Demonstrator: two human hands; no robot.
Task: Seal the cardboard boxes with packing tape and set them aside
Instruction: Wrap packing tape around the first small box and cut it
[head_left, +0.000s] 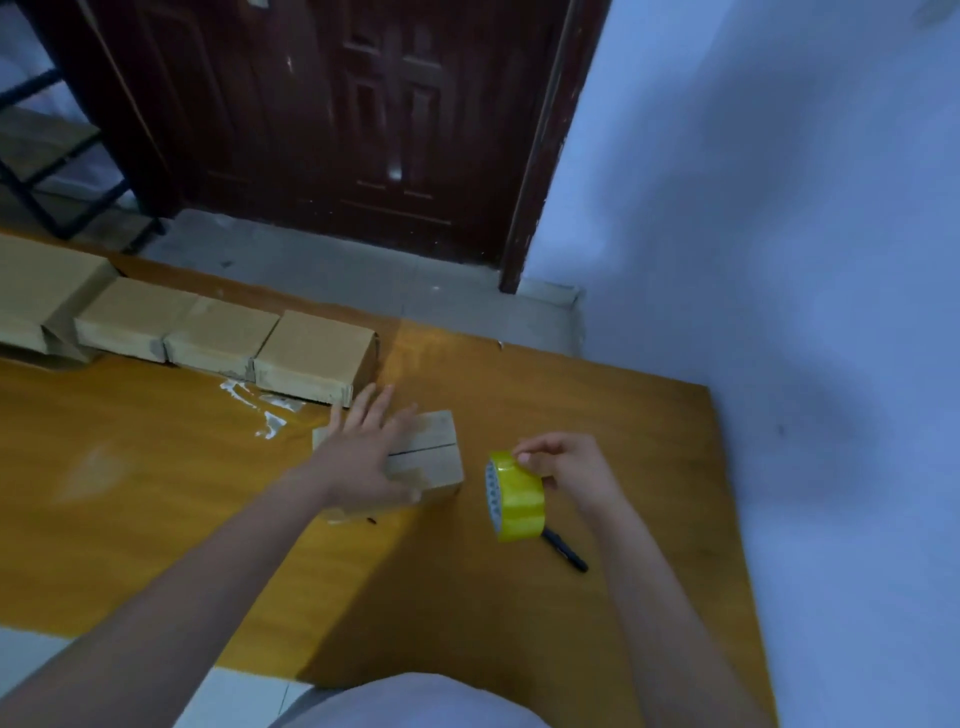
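A small cardboard box (431, 454) sits at the centre of the frame on the orange table (156, 467), its top seam showing. The left hand (363, 457) lies flat on it, fingers straight and spread. Just right of it, the right hand (566, 467) pinches a yellow tape roll (517, 496) with curled fingers, above a black marker (566, 551). A row of boxes (218, 332) lines the upper left

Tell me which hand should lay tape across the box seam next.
Probably the right hand: it already grips the tape roll just right of the box. The left hand lies flat on the box, steadying it, so it should stay there.
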